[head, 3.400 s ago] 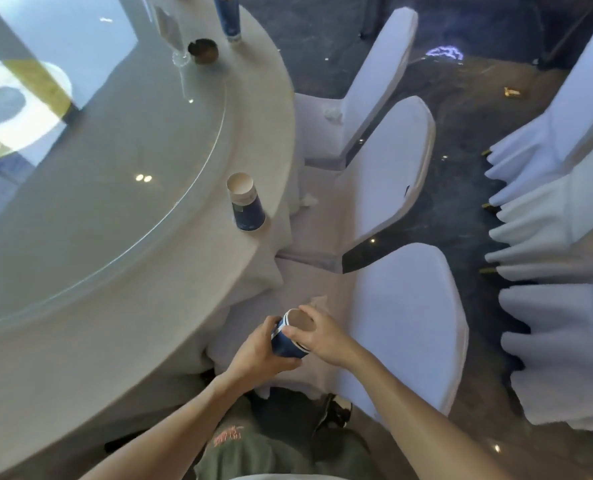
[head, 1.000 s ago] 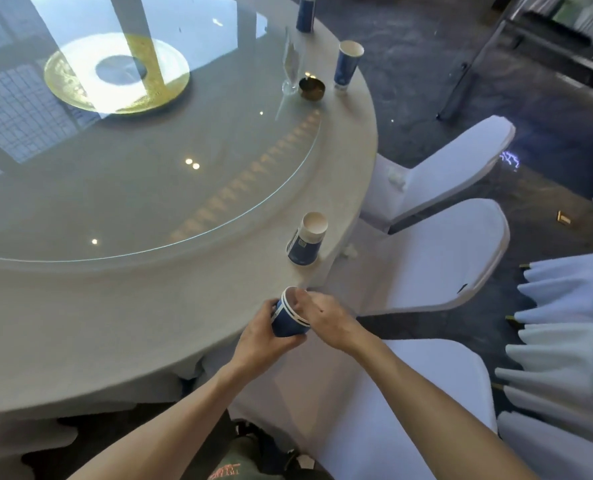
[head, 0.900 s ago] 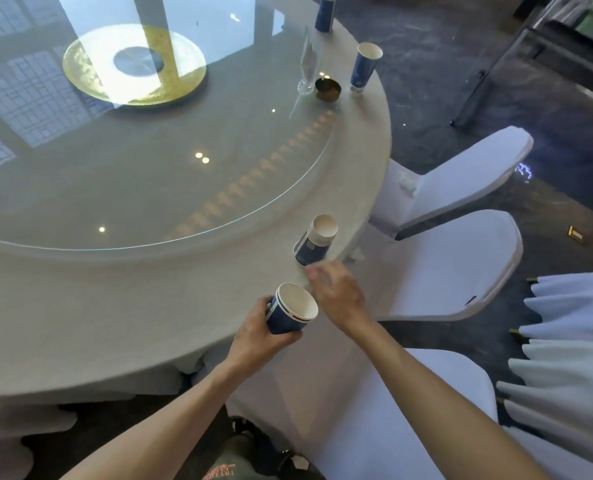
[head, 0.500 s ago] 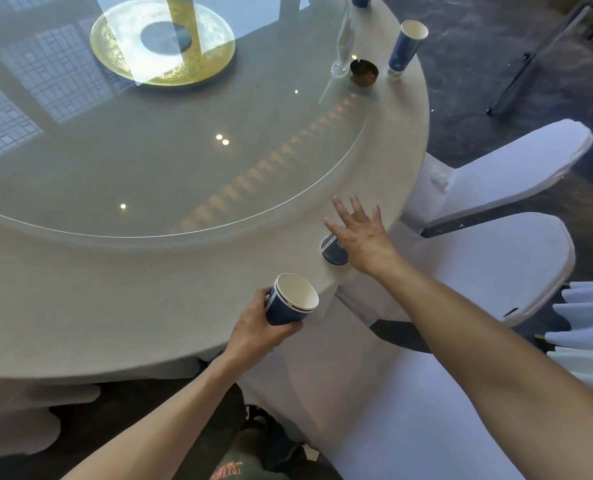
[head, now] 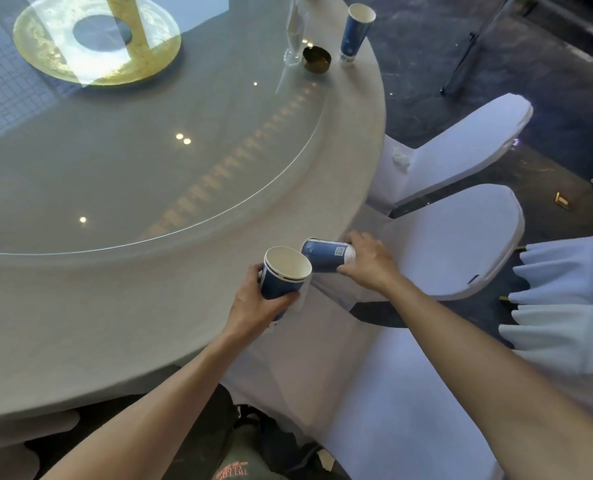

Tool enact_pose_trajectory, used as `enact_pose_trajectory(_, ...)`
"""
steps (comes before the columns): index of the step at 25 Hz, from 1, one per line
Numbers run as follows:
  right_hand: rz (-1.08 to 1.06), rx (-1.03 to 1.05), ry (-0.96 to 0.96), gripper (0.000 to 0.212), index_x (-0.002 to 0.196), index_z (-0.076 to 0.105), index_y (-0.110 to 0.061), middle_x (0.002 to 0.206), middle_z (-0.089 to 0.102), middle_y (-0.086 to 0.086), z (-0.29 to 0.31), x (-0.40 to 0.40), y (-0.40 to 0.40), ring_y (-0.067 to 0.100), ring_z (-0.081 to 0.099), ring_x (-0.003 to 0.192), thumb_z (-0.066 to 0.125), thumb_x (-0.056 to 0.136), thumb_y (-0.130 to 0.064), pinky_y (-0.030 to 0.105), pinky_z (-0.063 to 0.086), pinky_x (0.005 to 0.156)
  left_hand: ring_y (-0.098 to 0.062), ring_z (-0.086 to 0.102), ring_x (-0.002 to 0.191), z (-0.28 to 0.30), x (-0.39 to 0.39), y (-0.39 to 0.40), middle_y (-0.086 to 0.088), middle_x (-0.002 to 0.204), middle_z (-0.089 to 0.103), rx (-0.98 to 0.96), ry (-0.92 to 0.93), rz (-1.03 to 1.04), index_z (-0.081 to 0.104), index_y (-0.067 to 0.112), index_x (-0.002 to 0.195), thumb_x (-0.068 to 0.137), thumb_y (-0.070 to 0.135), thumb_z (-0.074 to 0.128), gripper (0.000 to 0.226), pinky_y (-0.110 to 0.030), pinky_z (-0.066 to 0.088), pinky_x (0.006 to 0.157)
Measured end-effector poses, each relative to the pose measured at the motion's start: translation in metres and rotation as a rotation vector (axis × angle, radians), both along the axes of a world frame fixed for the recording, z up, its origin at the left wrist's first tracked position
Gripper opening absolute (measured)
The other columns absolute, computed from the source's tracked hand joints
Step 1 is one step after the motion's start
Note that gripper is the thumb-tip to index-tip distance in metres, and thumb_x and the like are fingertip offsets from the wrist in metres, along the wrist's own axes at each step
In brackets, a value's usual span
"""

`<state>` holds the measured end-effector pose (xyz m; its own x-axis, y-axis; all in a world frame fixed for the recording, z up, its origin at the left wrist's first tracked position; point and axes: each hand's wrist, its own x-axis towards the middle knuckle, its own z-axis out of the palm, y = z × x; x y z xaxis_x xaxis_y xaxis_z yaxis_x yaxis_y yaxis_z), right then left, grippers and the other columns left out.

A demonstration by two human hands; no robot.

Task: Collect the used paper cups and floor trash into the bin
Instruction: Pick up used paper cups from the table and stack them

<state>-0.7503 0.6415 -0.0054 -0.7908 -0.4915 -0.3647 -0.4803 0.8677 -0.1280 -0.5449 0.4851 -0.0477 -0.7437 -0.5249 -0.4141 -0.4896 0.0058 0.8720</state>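
Note:
My left hand (head: 253,306) grips a stack of blue paper cups (head: 281,278) upright, its white mouth open toward me, just off the table's edge. My right hand (head: 367,261) holds a second blue paper cup (head: 326,256) tipped on its side, its base pointing left at the stack's rim. Another blue paper cup (head: 353,32) stands upright at the far edge of the round table (head: 149,323). A small gold scrap (head: 562,200) lies on the dark floor at the right. No bin is in view.
A glass turntable (head: 149,150) covers the table's middle, with a gold plate (head: 97,39), a clear glass (head: 295,32) and a dark ashtray (head: 316,59) far off. White-covered chairs (head: 461,237) crowd the right side and stand below my arms.
My right hand let go of the stack, reached out to the cup standing on the table edge, took it and brought it back tipped sideways toward the stack in my left hand.

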Motion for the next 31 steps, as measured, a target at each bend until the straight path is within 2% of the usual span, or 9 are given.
enact_pose_trajectory(3, -0.123, -0.107, -0.093, 0.052, 0.118, 0.059, -0.029, 0.100, 0.059, -0.004, 0.006, 0.019, 0.050, 0.027, 0.058, 0.101, 0.074, 0.077, -0.058, 0.045, 0.054, 0.086, -0.013, 0.068, 0.104, 0.019, -0.022, 0.004, 0.004, 0.117, 0.069, -0.075, 0.063, 0.036, 0.057, 0.027, 0.129, 0.065, 0.038, 0.095, 0.074, -0.018, 0.050, 0.076)
enact_pose_trajectory(6, -0.322, -0.365, -0.260, 0.058, 0.117, 0.059, -0.032, 0.107, 0.066, -0.002, 0.011, 0.036, 0.099, 0.024, 0.063, 0.101, 0.077, 0.068, -0.057, 0.046, 0.059, 0.085, -0.016, 0.066, 0.106, 0.052, -0.049, 0.009, 0.002, 0.115, 0.069, -0.092, 0.144, 0.074, 0.061, 0.023, 0.125, 0.068, 0.037, 0.093, 0.067, -0.024, 0.052, 0.078)
enact_pose_trajectory(9, -0.400, -0.526, -0.353, 0.064, 0.132, 0.059, -0.031, 0.121, 0.062, 0.000, 0.025, 0.049, 0.147, 0.018, 0.064, 0.105, 0.082, 0.073, -0.042, 0.040, 0.062, 0.083, -0.022, 0.071, 0.104, 0.088, -0.071, 0.037, 0.001, 0.114, 0.070, -0.028, 0.258, 0.060, 0.060, 0.021, 0.126, 0.069, 0.037, 0.092, 0.068, -0.029, 0.057, 0.077)
enact_pose_trajectory(13, -0.400, -0.646, -0.376, 0.054, 0.124, 0.060, -0.028, 0.125, 0.057, 0.007, 0.040, 0.064, 0.221, 0.018, 0.063, 0.106, 0.084, 0.075, -0.022, 0.025, 0.054, 0.071, -0.025, 0.071, 0.107, 0.129, -0.084, 0.110, -0.003, 0.118, 0.071, -0.013, 0.394, 0.029, 0.059, 0.018, 0.132, 0.072, 0.036, 0.090, 0.070, -0.035, 0.061, 0.082)
enact_pose_trajectory(18, -0.417, -0.789, -0.360, 0.055, 0.124, 0.060, -0.018, 0.121, 0.060, 0.005, 0.062, 0.085, 0.310, 0.020, 0.068, 0.105, 0.086, 0.075, -0.016, 0.031, 0.060, 0.076, -0.029, 0.072, 0.109, 0.156, -0.077, 0.221, -0.006, 0.119, 0.075, 0.017, 0.466, -0.006, 0.062, 0.014, 0.132, 0.080, 0.032, 0.086, 0.060, -0.050, 0.061, 0.092)
enact_pose_trajectory(21, -0.438, -0.863, -0.370, 0.054, 0.121, 0.060, -0.018, 0.113, 0.070, 0.005, 0.072, 0.099, 0.362, 0.018, 0.072, 0.099, 0.088, 0.074, -0.016, 0.041, 0.060, 0.085, -0.025, 0.073, 0.109, 0.161, -0.071, 0.290, -0.005, 0.119, 0.076, 0.038, 0.469, -0.072, 0.064, 0.014, 0.131, 0.074, 0.036, 0.088, 0.066, -0.048, 0.060, 0.094)
enact_pose_trajectory(26, -0.457, -0.949, -0.432, 0.053, 0.124, 0.058, -0.018, 0.116, 0.071, 0.005, 0.084, 0.110, 0.432, 0.013, 0.072, 0.099, 0.086, 0.079, -0.013, 0.030, 0.060, 0.080, -0.011, 0.065, 0.110, 0.161, -0.066, 0.386, 0.002, 0.123, 0.065, 0.035, 0.412, -0.239, 0.047, 0.015, 0.135, 0.079, 0.023, 0.088, 0.070, -0.012, 0.057, 0.075)
enact_pose_trajectory(29, -0.440, -0.961, -0.451, 0.057, 0.128, 0.056, -0.022, 0.119, 0.070, -0.005, 0.088, 0.105, 0.448, 0.002, 0.070, 0.100, 0.084, 0.079, -0.013, 0.015, 0.056, 0.073, -0.015, 0.067, 0.114, 0.149, -0.071, 0.409, 0.000, 0.122, 0.068, 0.030, 0.376, -0.338, 0.051, 0.014, 0.133, 0.070, 0.031, 0.095, 0.078, -0.019, 0.059, 0.084)
enact_pose_trajectory(31, -0.437, -0.976, -0.476, 0.058, 0.130, 0.056, -0.023, 0.120, 0.070, -0.006, 0.087, 0.097, 0.453, -0.002, 0.070, 0.102, 0.084, 0.080, -0.012, 0.012, 0.055, 0.074, -0.018, 0.067, 0.118, 0.145, -0.078, 0.417, -0.002, 0.128, 0.069, 0.038, 0.365, -0.342, 0.053, 0.015, 0.138, 0.069, 0.022, 0.095, 0.081, -0.027, 0.060, 0.093)
